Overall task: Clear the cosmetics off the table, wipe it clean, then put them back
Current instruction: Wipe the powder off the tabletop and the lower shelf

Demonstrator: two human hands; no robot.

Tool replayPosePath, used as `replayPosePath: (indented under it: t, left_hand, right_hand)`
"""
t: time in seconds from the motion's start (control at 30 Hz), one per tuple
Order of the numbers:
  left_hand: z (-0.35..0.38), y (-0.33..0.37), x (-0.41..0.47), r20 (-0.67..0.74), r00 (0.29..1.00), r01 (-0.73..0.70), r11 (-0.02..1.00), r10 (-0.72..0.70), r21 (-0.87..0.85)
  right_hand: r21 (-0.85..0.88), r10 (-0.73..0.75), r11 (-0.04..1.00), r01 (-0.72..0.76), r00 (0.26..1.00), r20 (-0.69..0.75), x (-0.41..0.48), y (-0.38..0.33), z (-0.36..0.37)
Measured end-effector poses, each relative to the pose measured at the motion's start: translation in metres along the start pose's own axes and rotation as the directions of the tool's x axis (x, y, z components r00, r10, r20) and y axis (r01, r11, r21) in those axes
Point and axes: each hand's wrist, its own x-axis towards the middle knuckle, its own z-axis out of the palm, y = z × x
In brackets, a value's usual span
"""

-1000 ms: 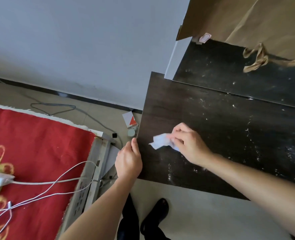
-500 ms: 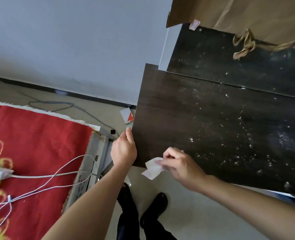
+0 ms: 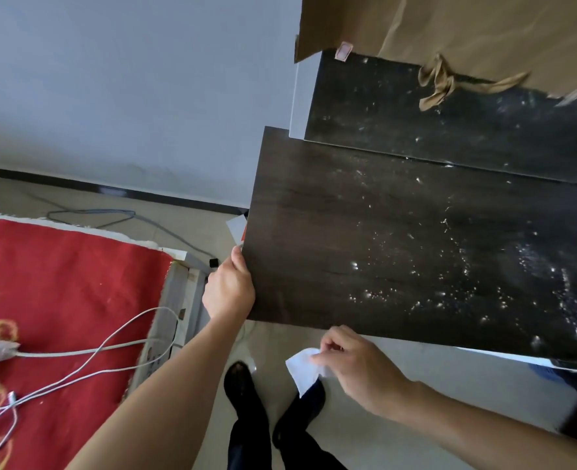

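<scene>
The dark wood table top [image 3: 365,239] fills the right of the head view, speckled with pale dust and crumbs toward its right side. My left hand [image 3: 227,290] rests against the table's near left corner, thumb along the left edge. My right hand [image 3: 354,368] pinches a small white wipe [image 3: 302,368] in the air just below the table's front edge, above the floor. No cosmetics are in view.
A brown paper bag [image 3: 466,35] with a cord handle stands on the darker raised surface [image 3: 466,123] behind the table. A bed with a red patterned cover [image 3: 60,300] and white charger cables [image 3: 93,354] lies to the left. My dark shoes [image 3: 243,391] stand on the pale floor.
My right hand has drawn the wipe from the table's near left area toward me, over the front edge and off the table. My left hand has stayed at the corner.
</scene>
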Motion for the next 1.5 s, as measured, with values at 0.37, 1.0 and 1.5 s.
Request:
replayPosePath:
  t: [0.37, 1.0, 1.5]
  left_hand:
    - [0.017, 0.01, -0.002, -0.153, 0.986, 0.076, 0.996, -0.069, 0.038]
    - [0.02, 0.014, 0.0, -0.153, 0.982, 0.123, 0.989, -0.111, 0.076]
    - [0.019, 0.014, 0.0, -0.148, 0.984, 0.111, 0.991, -0.098, 0.079]
  right_hand:
    - [0.202, 0.554, 0.789, -0.58, 0.53, -0.643, 0.212, 0.137, -0.149]
    - [0.044, 0.37, 0.92, -0.391, 0.823, -0.431, 0.195, 0.129, -0.123]
    - [-0.127, 0.244, 0.937, -0.326, 0.869, -0.43, 0.147, 0.117, -0.109]
